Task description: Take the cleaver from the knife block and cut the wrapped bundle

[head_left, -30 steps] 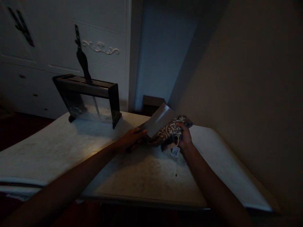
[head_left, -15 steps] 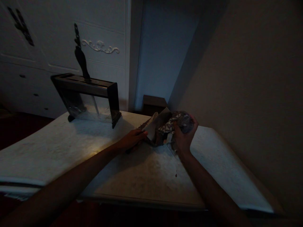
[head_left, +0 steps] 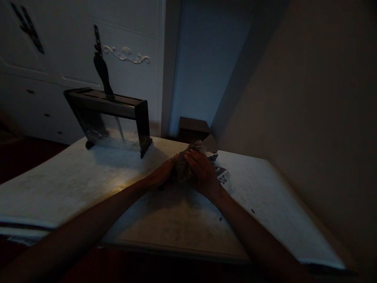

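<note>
A crumpled, grey-brown wad (head_left: 183,169) of paper or thin plastic lies in front of me on the pale table. My right hand (head_left: 202,169) presses over its top and right side, with the fingers curled onto it. At its left edge is my left hand (head_left: 165,171), closed against the bundle, its fingertips partly hidden. Beyond the right hand, a sheet with dark print (head_left: 223,175) spreads on the tabletop. A stiff light-brown flap (head_left: 209,143) sticks up behind the wad. Dim light hides what is inside.
A clear-sided knife block (head_left: 114,106) with one black-handled knife (head_left: 101,70) stands at the back left of the table (head_left: 59,184). White cabinets (head_left: 126,23) rise behind it. A brown box-like piece (head_left: 193,125) is past the far edge. A wall borders the right. Small dark crumbs (head_left: 252,211) lie nearby.
My right hand has swung left and down, bringing the crumpled wad over toward my left hand. The printed sheet now shows on the right. The left hand has moved little.
</note>
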A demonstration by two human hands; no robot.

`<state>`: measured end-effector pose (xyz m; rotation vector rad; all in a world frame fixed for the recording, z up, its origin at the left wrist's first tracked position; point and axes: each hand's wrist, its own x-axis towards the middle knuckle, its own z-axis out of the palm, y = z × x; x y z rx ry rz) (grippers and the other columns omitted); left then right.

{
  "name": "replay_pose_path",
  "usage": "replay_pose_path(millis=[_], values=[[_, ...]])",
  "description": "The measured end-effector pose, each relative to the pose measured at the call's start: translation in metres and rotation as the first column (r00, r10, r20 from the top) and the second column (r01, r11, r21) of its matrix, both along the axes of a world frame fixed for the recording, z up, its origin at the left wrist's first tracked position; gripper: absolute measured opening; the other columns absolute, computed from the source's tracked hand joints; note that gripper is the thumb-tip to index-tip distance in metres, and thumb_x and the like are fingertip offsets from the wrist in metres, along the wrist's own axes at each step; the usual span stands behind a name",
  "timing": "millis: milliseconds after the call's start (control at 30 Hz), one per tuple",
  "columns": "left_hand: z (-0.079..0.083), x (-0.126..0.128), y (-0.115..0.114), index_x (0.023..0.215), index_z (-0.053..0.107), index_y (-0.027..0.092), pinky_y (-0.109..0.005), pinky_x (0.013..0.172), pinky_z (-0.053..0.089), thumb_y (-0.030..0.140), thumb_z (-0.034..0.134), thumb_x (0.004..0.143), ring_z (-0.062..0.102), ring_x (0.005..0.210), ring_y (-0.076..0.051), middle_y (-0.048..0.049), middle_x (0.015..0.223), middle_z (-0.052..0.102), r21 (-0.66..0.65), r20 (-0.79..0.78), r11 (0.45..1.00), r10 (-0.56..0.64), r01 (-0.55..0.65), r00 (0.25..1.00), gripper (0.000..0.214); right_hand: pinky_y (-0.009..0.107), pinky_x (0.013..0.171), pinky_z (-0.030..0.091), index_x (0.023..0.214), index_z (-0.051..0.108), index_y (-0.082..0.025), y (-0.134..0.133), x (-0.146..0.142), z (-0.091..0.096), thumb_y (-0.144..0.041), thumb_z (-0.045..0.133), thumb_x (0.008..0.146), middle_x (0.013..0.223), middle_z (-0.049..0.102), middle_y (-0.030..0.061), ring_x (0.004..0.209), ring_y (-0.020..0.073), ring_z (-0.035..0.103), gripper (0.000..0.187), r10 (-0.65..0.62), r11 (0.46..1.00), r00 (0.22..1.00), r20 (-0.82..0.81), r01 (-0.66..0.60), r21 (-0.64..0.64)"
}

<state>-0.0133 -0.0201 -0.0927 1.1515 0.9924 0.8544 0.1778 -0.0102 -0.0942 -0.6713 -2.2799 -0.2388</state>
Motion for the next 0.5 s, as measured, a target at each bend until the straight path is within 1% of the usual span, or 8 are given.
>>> replay_pose_path(millis=[67, 133, 200, 300, 400, 433, 500], values=[[-0.001, -0.001, 0.0, 0.071, 0.057, 0.015, -0.021, 0.031, 0.021, 0.078, 0.035, 0.088, 0.035, 0.035, -0.009, 0.0004, 0.049, 0.047, 0.002, -0.119, 1.0, -0.012, 0.012, 0.993, 0.068, 0.054, 0.117, 0.031, 0.149, 0.04, -0.018, 0.005, 0.007, 0.001, -0.03, 0.05, 0.092, 0.143, 0.053, 0.0147, 0.139, 0.0296, 0.042, 0.059, -0.016, 1.0, 1.0, -0.017, 0.016, -0.008], [-0.003, -0.002, 0.001, 0.072, 0.058, 0.016, -0.021, 0.029, 0.021, 0.084, 0.031, 0.084, 0.034, 0.031, -0.009, 0.0008, 0.048, 0.046, 0.012, -0.191, 0.999, -0.043, 0.046, 0.981, 0.074, 0.055, 0.118, 0.029, 0.149, 0.039, -0.018, 0.011, 0.014, 0.002, -0.031, 0.052, 0.089, 0.145, 0.051, 0.0147, 0.14, 0.031, 0.041, 0.063, -0.044, 0.999, 0.998, -0.05, 0.043, -0.029], [-0.004, -0.004, 0.002, 0.076, 0.06, 0.016, -0.02, 0.029, 0.023, 0.085, 0.036, 0.081, 0.036, 0.031, -0.009, 0.0009, 0.049, 0.047, 0.041, -0.2, 0.996, -0.066, 0.075, 0.978, 0.073, 0.056, 0.118, 0.029, 0.149, 0.039, -0.019, 0.017, 0.021, 0.002, -0.031, 0.056, 0.086, 0.146, 0.051, 0.0134, 0.14, 0.0314, 0.041, 0.067, -0.091, 0.995, 0.991, -0.098, 0.086, -0.054], [-0.002, -0.005, 0.001, 0.075, 0.057, 0.016, -0.019, 0.029, 0.025, 0.082, 0.044, 0.08, 0.036, 0.031, -0.008, 0.0023, 0.05, 0.046, 0.085, -0.245, 0.989, -0.096, 0.12, 0.965, 0.068, 0.055, 0.118, 0.031, 0.147, 0.043, -0.02, 0.025, 0.034, 0.003, -0.033, 0.06, 0.084, 0.146, 0.051, 0.0127, 0.138, 0.0314, 0.043, 0.066, -0.164, 0.985, 0.967, -0.194, 0.149, -0.092], [0.003, -0.005, -0.002, 0.077, 0.056, 0.016, -0.018, 0.029, 0.026, 0.075, 0.055, 0.079, 0.037, 0.032, -0.007, 0.0039, 0.053, 0.047, 0.13, -0.304, 0.98, -0.103, 0.149, 0.947, 0.059, 0.053, 0.116, 0.032, 0.14, 0.05, -0.02, 0.03, 0.047, 0.004, -0.037, 0.065, 0.08, 0.145, 0.052, 0.0125, 0.136, 0.0317, 0.045, 0.064, -0.26, 0.96, 0.901, -0.347, 0.205, -0.188], [0.005, -0.005, -0.003, 0.079, 0.057, 0.016, -0.018, 0.03, 0.026, 0.071, 0.06, 0.078, 0.039, 0.033, -0.007, 0.004, 0.054, 0.048, 0.147, -0.319, 0.978, -0.095, 0.148, 0.943, 0.056, 0.053, 0.115, 0.034, 0.137, 0.053, -0.021, 0.031, 0.051, 0.005, -0.038, 0.066, 0.079, 0.142, 0.055, 0.0121, 0.133, 0.0319, 0.048, 0.063, -0.307, 0.944, 0.863, -0.401, 0.224, -0.241], [0.007, -0.006, -0.004, 0.083, 0.06, 0.014, -0.018, 0.031, 0.028, 0.063, 0.067, 0.077, 0.042, 0.035, -0.007, 0.0038, 0.054, 0.05, 0.17, -0.335, 0.975, -0.077, 0.141, 0.939, 0.05, 0.051, 0.108, 0.04, 0.131, 0.058, -0.022, 0.032, 0.059, 0.007, -0.04, 0.069, 0.076, 0.13, 0.063, 0.0107, 0.121, 0.0316, 0.057, 0.058, -0.415, 0.893, 0.776, -0.475, 0.248, -0.375]])
